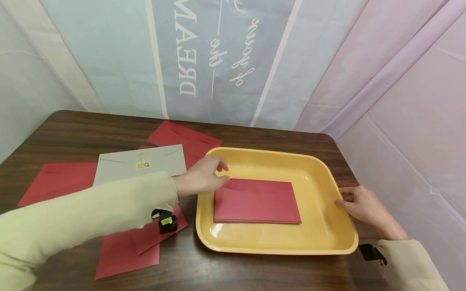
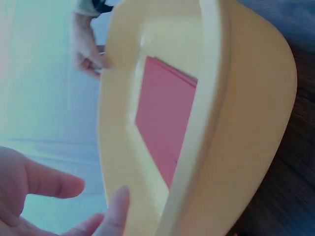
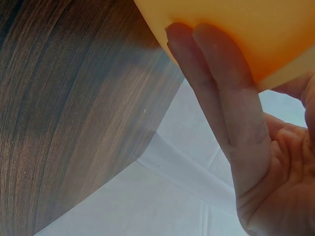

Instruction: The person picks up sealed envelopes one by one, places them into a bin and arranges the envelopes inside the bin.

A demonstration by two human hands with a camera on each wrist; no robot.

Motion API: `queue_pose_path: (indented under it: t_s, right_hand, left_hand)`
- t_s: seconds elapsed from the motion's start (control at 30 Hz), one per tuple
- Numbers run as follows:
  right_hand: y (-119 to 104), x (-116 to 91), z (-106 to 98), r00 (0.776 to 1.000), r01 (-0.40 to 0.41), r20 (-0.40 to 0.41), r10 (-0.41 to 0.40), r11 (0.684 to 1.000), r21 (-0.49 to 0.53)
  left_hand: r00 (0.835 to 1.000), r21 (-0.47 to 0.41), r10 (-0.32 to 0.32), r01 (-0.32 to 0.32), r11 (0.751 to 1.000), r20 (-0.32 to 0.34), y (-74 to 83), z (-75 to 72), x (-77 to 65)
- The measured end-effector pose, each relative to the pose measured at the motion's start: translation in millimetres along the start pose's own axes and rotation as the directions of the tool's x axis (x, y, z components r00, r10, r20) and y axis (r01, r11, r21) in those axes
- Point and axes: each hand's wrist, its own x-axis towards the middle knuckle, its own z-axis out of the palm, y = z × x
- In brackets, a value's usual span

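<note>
Stack (image 1: pixel 258 204) of red envelopes, lying flat inside the yellow tray (image 1: pixel 276 253), nearer the tray's left end than its right; several layers show along the near edge, where the sheets lie almost flush. Left hand (image 1: pixel 204 176): held over the tray's left rim, beside the far left corner of the stack, with the fingers released and parted; the left wrist view shows nothing between thumb and fingers. Right hand (image 1: pixel 365 206): grasping the tray's right rim, thumb at the inner side, fingers extended against the outer wall, as the right wrist view confirms. Left of the tray, loose envelopes (image 1: pixel 127 254), also red, lie scattered and partly overlapping, some hidden by the left sleeve (image 1: pixel 91 210). Among them a pale grey envelope (image 1: pixel 116 167) rests on top of red ones, bearing a small gold label (image 1: pixel 142 165). All are carried by a dark, wood-grained surface (image 1: pixel 269 273) with rounded far corners. Black bands (image 1: pixel 372 254) show at both wrists, below pale cuffs. Behind the surface hangs a cloth (image 1: pixel 225 101) in blue and grey, printed with white mirrored lettering that includes "DREAM".
</note>
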Motion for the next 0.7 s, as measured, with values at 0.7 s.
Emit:
queue_pose_path:
  t_s: [0.7]
  right_hand:
    - [-1.3, -0.6, 0.0, 1.000, 0.002, -0.004, -0.002, 1.000, -0.001]
  left_hand:
    - [0.969, -0.140, -0.081, 0.049, 0.989, -0.233, -77.5, -28.6, -17.5]
